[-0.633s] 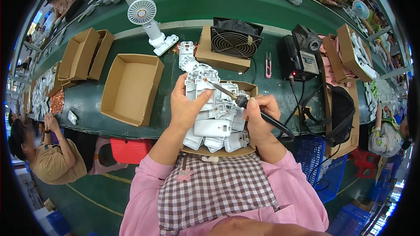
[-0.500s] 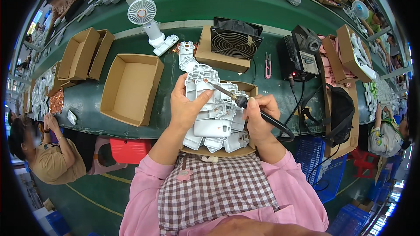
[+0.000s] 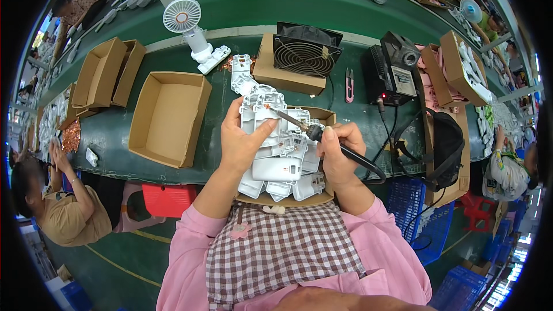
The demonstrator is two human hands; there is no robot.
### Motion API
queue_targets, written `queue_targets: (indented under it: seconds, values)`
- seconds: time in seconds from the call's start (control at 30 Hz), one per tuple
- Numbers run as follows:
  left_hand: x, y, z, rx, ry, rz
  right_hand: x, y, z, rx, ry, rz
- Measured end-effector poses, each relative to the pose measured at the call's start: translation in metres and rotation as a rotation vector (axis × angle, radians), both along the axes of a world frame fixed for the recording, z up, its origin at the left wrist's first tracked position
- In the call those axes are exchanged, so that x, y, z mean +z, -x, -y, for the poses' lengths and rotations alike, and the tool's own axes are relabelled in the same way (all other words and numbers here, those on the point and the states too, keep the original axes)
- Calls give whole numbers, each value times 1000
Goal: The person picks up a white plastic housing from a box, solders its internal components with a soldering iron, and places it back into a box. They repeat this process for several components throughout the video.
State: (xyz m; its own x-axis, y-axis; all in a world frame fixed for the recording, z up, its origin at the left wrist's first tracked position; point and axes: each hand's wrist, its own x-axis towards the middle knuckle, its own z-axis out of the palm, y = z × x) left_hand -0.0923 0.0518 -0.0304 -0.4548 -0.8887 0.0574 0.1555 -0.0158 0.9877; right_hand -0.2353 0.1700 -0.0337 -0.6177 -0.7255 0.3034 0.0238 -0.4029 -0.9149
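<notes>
My left hand (image 3: 241,141) is closed around a white plastic housing (image 3: 262,102), thumb along its near side, above a pile of similar white shells (image 3: 277,169) in a cardboard box (image 3: 311,200). Between the thumb and fingers of my right hand (image 3: 342,155) is a soldering iron (image 3: 314,132) with a black handle and cable. Its metal tip points left and lies at or very near a small copper-coloured piece (image 3: 266,107) in the housing; whether they touch I cannot tell. Another white housing part (image 3: 241,73) lies just beyond the held one.
An open cardboard box (image 3: 168,120) stands left, a white handheld fan (image 3: 193,35) behind it. A black cooling fan (image 3: 306,49) sits on cardboard ahead. Pink-handled snips (image 3: 349,86) and a black soldering station (image 3: 394,72) are right. A co-worker (image 3: 65,201) sits left.
The whole view has shifted slightly, moving things a little leftward. My hands, the housing and the iron keep nearly the same pose. The co-worker's hands at left have risen slightly.
</notes>
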Motion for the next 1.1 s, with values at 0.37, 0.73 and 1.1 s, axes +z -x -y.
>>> queue_targets:
  seconds: [0.37, 0.73, 1.1]
  values:
    - [-2, -2, 0, -42, -19, -11, -4, 1, -1, -7, 89, 53]
    - [3, 0, -3, -50, 18, 15, -1, -1, 1, 2, 74, -5]
    - [3, 0, -3, -67, 28, -1, -2, 0, 0, -2, 42, -47]
